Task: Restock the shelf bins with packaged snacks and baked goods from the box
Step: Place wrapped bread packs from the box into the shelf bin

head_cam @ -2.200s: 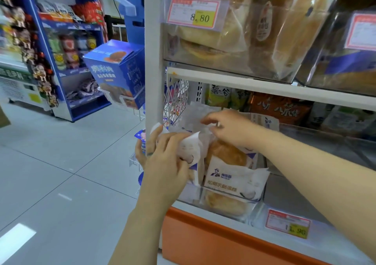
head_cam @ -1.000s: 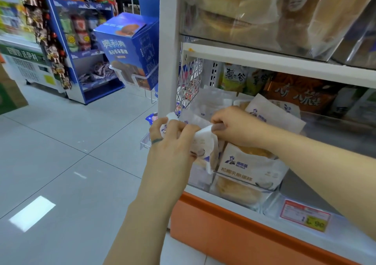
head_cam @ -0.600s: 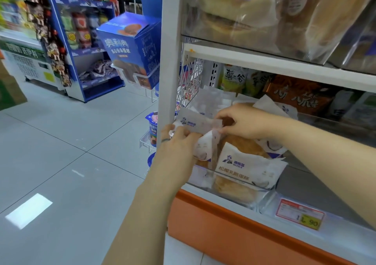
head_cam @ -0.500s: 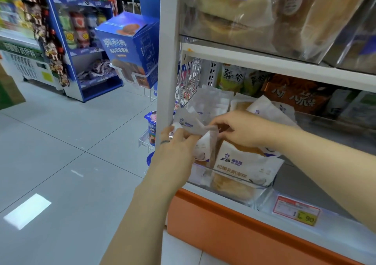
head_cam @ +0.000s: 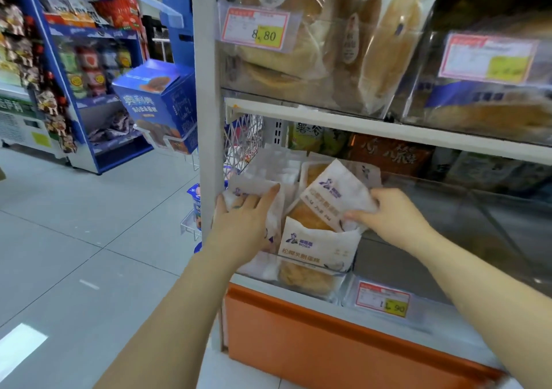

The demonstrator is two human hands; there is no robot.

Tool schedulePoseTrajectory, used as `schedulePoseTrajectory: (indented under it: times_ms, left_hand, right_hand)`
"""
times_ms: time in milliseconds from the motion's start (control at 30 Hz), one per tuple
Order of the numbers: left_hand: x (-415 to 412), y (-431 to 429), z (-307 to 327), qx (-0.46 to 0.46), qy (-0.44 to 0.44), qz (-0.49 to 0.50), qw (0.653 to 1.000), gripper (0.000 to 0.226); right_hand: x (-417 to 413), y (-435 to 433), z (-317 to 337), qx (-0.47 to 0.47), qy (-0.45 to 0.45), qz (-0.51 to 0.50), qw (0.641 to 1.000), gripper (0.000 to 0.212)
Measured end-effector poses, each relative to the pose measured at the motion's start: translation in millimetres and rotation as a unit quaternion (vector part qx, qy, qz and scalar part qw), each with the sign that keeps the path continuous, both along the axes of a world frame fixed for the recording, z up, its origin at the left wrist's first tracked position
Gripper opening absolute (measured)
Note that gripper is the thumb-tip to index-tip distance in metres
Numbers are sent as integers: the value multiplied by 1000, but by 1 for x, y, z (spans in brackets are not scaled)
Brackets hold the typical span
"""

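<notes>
White-and-clear bread packets with purple print stand in a clear shelf bin [head_cam: 343,275] on the lower shelf. My left hand [head_cam: 243,218] presses flat on the leftmost white packet [head_cam: 254,187] at the bin's left end, beside the white upright. My right hand [head_cam: 388,214] pinches the right edge of a tilted bread packet [head_cam: 334,197] that leans over the front packet [head_cam: 316,248]. The box named in the task is out of view.
An upper shelf bin holds large bread bags [head_cam: 298,39] behind an 8.80 price tag [head_cam: 257,28]. The bin right of my hands [head_cam: 463,227] looks bare. An orange base panel [head_cam: 328,338] runs below. A blue cardboard display box [head_cam: 161,99] and blue snack rack [head_cam: 89,84] stand left across the tiled floor.
My hands have parted: the left now lies flat on the leftmost packet, and the right has moved rightwards, tilting a second packet up. The camera has shifted slightly left.
</notes>
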State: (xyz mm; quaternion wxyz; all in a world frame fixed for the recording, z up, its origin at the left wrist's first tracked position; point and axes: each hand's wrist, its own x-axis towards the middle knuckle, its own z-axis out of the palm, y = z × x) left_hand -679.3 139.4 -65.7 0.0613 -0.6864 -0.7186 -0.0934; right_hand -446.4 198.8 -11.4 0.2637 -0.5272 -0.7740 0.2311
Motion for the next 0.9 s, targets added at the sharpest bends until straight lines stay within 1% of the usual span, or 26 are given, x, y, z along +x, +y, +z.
schedulePoseTrajectory:
  times_ms: [67,100,167,200,233,300,367,433,467,500,533,567,600,633,667,733,767,833,867,900]
  left_hand:
    - [-5,1,13,-21,45,-18,999,96]
    - [-8,2,18,-20,62,-30,997,91]
    - [-10,1,27,-6,88,-56,995,85]
    - [-10,0,29,10,104,-68,992,84]
    - [-9,0,28,43,127,-84,987,85]
    - [-7,-1,22,101,138,-82,982,87]
    - [-4,-1,12,167,127,-61,976,92]
    - [4,-3,7,214,107,-40,970,106]
    - [11,-7,6,239,90,-44,966,109]
    - [19,-10,6,269,76,-57,958,106]
    - [28,-15,8,298,59,-79,950,96]
    - [36,-20,9,324,42,-109,939,82]
    - [44,-25,9,330,34,-135,933,68]
    - [49,-27,7,325,41,-153,932,59]
    - [49,-25,3,309,59,-156,936,57]
    - [52,-17,3,259,99,-151,949,62]
    - [53,-9,4,227,125,-149,954,56]
    - [56,6,10,145,170,-119,967,32]
    - [57,13,16,135,182,-105,968,29]
    - [55,20,19,126,192,-95,969,34]
  right_hand:
    - [1,-10,5,90,37,-5,995,19]
    - [1,-17,10,139,70,-10,988,24]
    - [4,-31,16,222,122,-16,967,35]
    - [7,-37,18,245,135,-19,960,33]
    - [11,-43,20,258,144,-25,955,30]
    - [19,-52,22,276,168,-45,945,30]
    - [27,-59,24,279,187,-58,940,27]
    - [35,-66,26,291,190,-67,935,21]
    - [40,-68,27,297,191,-69,933,20]
    - [45,-71,29,301,190,-71,932,19]
    - [50,-74,31,306,188,-71,930,19]
    - [54,-77,34,310,187,-74,929,18]
    - [59,-80,37,314,185,-77,928,18]
    - [63,-84,41,317,180,-77,928,18]
    - [67,-87,43,317,175,-74,929,19]
    - [73,-92,47,300,158,-66,938,23]
    - [75,-94,48,287,149,-65,944,24]
    - [78,-94,48,260,142,-61,953,22]
    - [78,-93,48,252,142,-59,955,20]
    - [78,-92,48,246,143,-57,957,18]
